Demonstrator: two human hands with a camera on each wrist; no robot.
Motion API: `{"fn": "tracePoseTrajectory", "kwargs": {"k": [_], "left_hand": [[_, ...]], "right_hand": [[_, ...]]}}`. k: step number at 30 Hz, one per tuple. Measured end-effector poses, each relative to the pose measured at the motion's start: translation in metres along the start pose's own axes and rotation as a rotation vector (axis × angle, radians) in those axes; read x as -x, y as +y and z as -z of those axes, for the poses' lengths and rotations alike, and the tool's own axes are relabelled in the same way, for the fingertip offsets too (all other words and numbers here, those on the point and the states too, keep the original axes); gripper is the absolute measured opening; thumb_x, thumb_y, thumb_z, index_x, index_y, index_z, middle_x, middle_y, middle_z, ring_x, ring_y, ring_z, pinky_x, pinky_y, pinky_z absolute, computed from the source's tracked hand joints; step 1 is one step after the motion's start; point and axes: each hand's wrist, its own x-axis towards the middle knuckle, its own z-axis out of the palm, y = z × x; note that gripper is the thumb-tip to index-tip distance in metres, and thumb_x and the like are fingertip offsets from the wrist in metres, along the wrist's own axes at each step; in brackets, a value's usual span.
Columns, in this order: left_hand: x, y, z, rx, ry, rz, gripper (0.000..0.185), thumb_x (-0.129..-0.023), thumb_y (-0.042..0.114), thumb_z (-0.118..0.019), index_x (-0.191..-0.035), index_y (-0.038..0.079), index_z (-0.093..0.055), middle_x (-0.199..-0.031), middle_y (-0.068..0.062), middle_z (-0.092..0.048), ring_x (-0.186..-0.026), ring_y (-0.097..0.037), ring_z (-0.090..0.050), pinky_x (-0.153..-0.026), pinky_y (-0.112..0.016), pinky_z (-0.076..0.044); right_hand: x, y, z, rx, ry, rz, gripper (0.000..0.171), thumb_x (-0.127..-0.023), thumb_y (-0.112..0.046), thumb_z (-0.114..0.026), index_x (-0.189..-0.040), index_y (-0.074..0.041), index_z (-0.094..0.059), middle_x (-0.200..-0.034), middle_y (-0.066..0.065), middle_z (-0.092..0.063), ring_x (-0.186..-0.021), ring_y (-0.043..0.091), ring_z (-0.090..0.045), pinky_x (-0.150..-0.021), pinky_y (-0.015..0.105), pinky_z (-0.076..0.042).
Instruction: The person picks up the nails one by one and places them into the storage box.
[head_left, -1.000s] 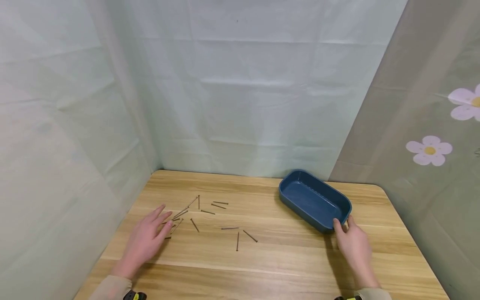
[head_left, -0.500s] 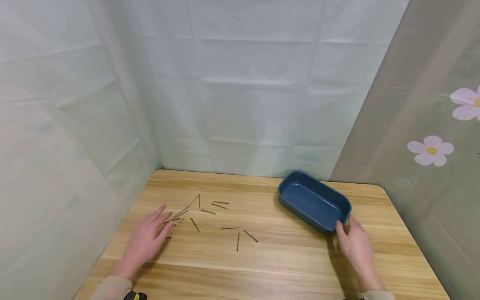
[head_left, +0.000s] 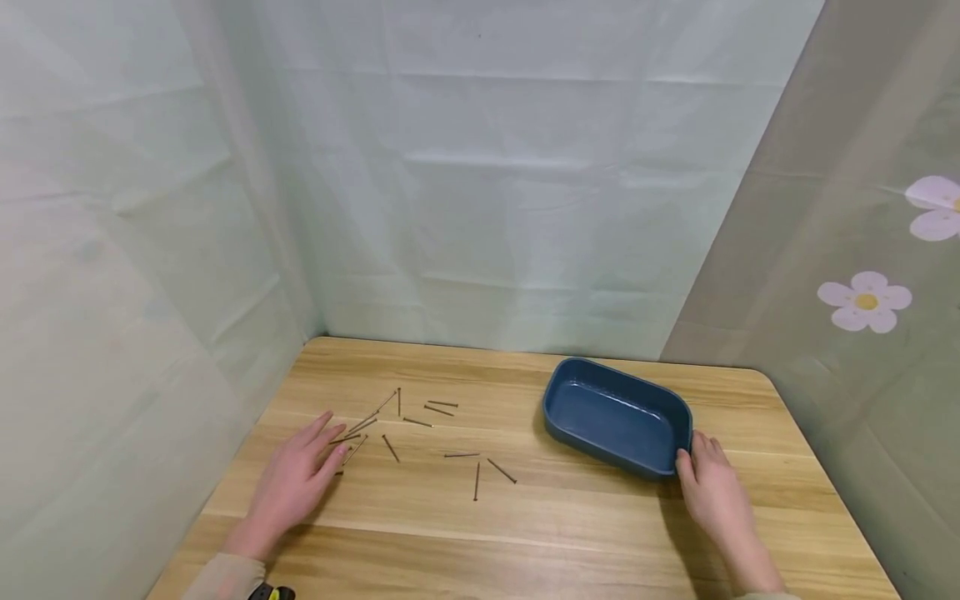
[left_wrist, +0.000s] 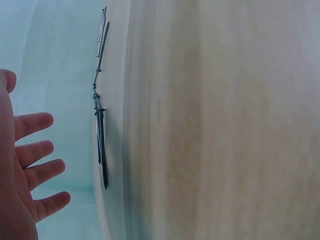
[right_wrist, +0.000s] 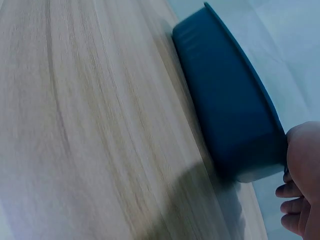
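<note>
A dark blue rectangular dish (head_left: 615, 421) with rounded corners stands at the right of the wooden table, nothing inside it. My right hand (head_left: 716, 487) grips its near right corner, thumb on the front side and fingers at the end wall. The right wrist view shows the dish's outer wall (right_wrist: 230, 105) with the thumb against its end. At the left, my left hand (head_left: 292, 479) is spread with loose fingers close beside and partly over several nails (head_left: 392, 448). It holds nothing. In the left wrist view, overlapping nails (left_wrist: 102, 140) lie beyond the fingers.
The wooden tabletop (head_left: 555, 533) carries more loose nails toward its middle, such as a nail (head_left: 501, 471) lying aslant. Pale cloth (head_left: 517, 208) hangs behind the table and along both sides, with printed flowers (head_left: 866, 302) on the right.
The dish has turned and shifted slightly left and toward me, its long side now more level across the view. My right hand moved with it. My left hand and the nails have not moved.
</note>
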Motion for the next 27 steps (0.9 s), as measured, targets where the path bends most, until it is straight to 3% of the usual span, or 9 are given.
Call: {"fn": "tracePoseTrajectory", "kwargs": {"k": [27], "left_hand": [[0.0032,0.0052,-0.0069,0.034,-0.016,0.000,0.038,-0.106,0.024,-0.067,-0.138,0.004,-0.069,-0.154,-0.027,-0.055,-0.130,-0.053,-0.059,-0.104,-0.071,-0.045]], "right_hand": [[-0.0006,0.0007,0.0006,0.006,-0.030,0.106,0.049,-0.113,-0.016,-0.049,-0.148,0.018,-0.048,-0.151,0.038,-0.050,-0.144,0.059,-0.041,-0.113,0.071,-0.037]]}}
